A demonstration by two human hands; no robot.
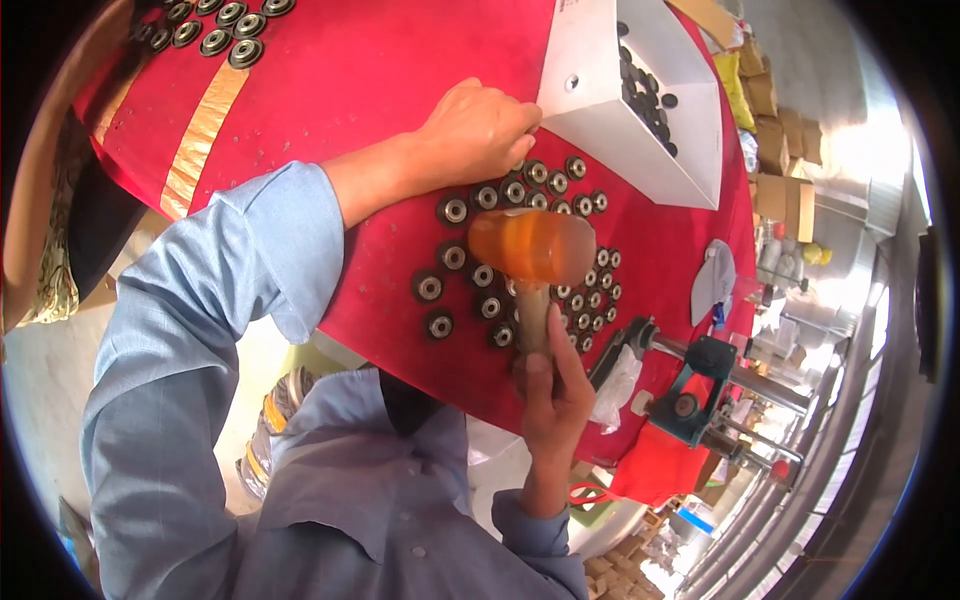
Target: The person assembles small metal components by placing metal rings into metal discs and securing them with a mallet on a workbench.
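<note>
My right hand (pixel 553 385) grips the wooden handle of a mallet with a translucent orange head (pixel 533 246), raised just above several small black round wheels with silver centres (pixel 486 250) laid out on a red table (pixel 370 80). My left hand (pixel 478 130) rests fist-like on the table at the far edge of the wheel cluster, fingers curled down by the nearest wheels, next to a white metal bin. Whether it pinches a wheel is hidden.
A white metal bin (pixel 600 110) holding more black wheels stands at the back right. Another group of wheels (pixel 215 25) lies at the far left. A teal clamp tool (pixel 690 400) is fixed at the table's right edge. Cardboard boxes (pixel 780 150) are stacked beyond.
</note>
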